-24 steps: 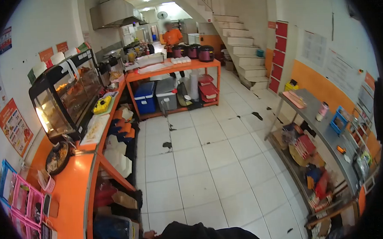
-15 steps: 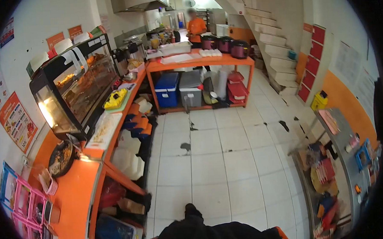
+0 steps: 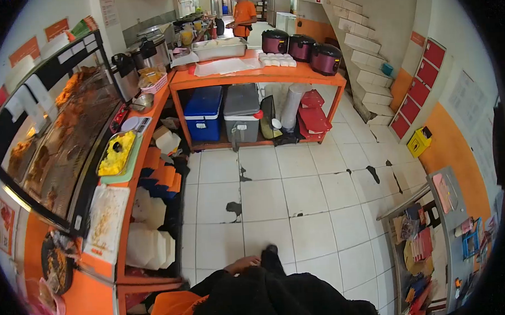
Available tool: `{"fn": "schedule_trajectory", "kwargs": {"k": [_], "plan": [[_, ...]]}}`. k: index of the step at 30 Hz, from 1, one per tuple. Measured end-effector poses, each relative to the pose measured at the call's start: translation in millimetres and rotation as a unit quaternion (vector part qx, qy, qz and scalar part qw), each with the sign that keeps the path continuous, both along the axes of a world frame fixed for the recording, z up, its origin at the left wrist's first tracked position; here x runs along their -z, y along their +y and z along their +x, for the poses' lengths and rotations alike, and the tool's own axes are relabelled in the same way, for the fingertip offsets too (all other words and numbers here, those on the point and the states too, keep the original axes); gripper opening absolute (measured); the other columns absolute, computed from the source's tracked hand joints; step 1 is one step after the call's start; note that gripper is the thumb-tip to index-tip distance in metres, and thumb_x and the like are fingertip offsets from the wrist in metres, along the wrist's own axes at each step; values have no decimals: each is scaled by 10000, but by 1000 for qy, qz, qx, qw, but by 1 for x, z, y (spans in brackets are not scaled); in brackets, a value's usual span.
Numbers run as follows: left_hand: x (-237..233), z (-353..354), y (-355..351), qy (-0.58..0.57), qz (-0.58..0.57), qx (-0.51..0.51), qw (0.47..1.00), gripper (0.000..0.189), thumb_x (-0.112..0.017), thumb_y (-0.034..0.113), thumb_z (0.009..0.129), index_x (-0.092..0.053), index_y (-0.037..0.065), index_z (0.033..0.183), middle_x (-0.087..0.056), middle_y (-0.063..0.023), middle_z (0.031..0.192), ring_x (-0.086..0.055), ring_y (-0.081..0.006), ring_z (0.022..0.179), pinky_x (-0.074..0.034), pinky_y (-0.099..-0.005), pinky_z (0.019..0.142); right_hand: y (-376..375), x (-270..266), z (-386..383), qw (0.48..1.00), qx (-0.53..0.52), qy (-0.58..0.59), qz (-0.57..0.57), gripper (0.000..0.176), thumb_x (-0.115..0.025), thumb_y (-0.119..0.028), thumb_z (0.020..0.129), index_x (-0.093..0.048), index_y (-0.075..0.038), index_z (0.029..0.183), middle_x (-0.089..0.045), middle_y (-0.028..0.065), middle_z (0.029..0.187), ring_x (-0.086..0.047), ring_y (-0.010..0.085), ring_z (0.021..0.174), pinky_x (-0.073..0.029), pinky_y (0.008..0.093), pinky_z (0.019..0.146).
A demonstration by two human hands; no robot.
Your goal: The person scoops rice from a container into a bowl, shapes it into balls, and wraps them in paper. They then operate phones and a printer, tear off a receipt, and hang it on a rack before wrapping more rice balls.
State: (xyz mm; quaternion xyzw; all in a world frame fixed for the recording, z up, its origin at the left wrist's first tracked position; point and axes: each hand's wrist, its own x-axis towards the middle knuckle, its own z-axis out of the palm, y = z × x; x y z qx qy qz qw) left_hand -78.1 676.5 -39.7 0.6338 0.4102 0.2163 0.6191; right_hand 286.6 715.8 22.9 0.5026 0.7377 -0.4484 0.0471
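My left hand (image 3: pixel 243 265) shows low in the view, in front of my dark clothing and beside my dark shoe (image 3: pixel 272 259). Its fingers are small and blurred, and nothing can be made out in them. No part of my right hand is visible. To the left of my body runs the orange counter (image 3: pixel 92 299), bearing a white cutting board (image 3: pixel 106 223), a tray of yellow food (image 3: pixel 117 154) and a glass display case of fried food (image 3: pixel 65 137).
Ahead stands an orange table (image 3: pixel 215 79) with rice cookers (image 3: pixel 325 59); a blue cooler (image 3: pixel 204 114) and a grey cooler (image 3: pixel 241 114) sit below. A person in orange (image 3: pixel 244 17) stands behind. At right are a metal table (image 3: pixel 454 205) and stairs (image 3: pixel 367 73).
The view has moved forward, so the orange table and display case look nearer. My left hand has come into view. The person behind the table now faces more to the left.
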Motion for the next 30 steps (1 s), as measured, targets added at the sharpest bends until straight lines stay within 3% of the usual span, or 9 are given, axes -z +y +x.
{"fn": "schedule_trajectory", "kwargs": {"k": [2,5,14,15,18,19,21,26,30], "plan": [[-6,22,55,-26,-48,54,997,520,-624,434,882,-540,48,1220,-585,-115,1183,-548,-237,1116,-452,-395,927,50,5,-32,999,-46,16,-3,217,-507,-190,883,-632,-42,980,-651,113,923,-614,236,849,-483,376,765],[-32,14,137,-13,-103,8,995,529,-615,442,883,-537,46,1226,-585,-114,1187,-554,-238,1106,-453,-396,925,139,15,-80,988,-150,24,-12,215,-495,-178,888,-634,-39,977,-649,118,938,-611,240,867,-480,378,782],[-86,-177,323,37,-209,-386,898,557,-588,467,889,-529,42,1244,-586,-112,1198,-570,-242,1075,-457,-397,920,467,-14,-214,861,-493,-57,110,219,-461,-142,902,-638,-31,969,-645,130,981,-601,253,919,-471,385,832],[-89,-194,334,32,-216,-410,886,560,-585,469,890,-528,41,1246,-586,-112,1199,-572,-242,1072,-458,-398,920,522,10,-210,876,-399,238,128,164,-498,-142,879,-611,-23,892,-634,134,912,-586,299,855,-472,409,791],[-90,-227,380,12,-233,-463,855,569,-577,478,892,-525,40,1252,-587,-111,1203,-578,-243,1061,-459,-398,918,695,-23,-274,894,-325,143,273,171,-542,-211,871,-582,-51,825,-588,136,844,-568,297,812,-461,401,737],[-88,-235,403,6,-235,-469,851,572,-574,480,892,-524,39,1254,-587,-111,1204,-579,-244,1058,-459,-398,917,730,-84,-293,862,-252,261,354,160,-573,-209,849,-574,-59,794,-588,120,818,-568,290,784,-458,399,718],[-82,-251,454,-6,-239,-469,850,579,-568,486,894,-522,38,1258,-587,-110,1207,-583,-245,1051,-460,-399,916,816,-130,-332,917,-90,134,365,134,-652,-193,801,-618,-72,847,-610,109,844,-579,292,802,-467,368,755],[-58,-300,618,-22,-209,-414,886,595,-553,499,897,-517,36,1268,-587,-109,1213,-592,-247,1034,-463,-399,914,994,-185,-386,824,61,117,551,410,-685,-343,805,-578,-34,1053,-591,143,1065,-551,320,1025,-437,421,885],[-57,-325,729,-1,-192,-343,919,608,-541,510,900,-513,34,1276,-588,-108,1218,-599,-249,1021,-465,-400,911,1084,-138,-380,833,103,-58,541,464,-599,-426,858,-561,-34,1103,-554,151,1159,-505,338,1111,-414,447,927]]}}
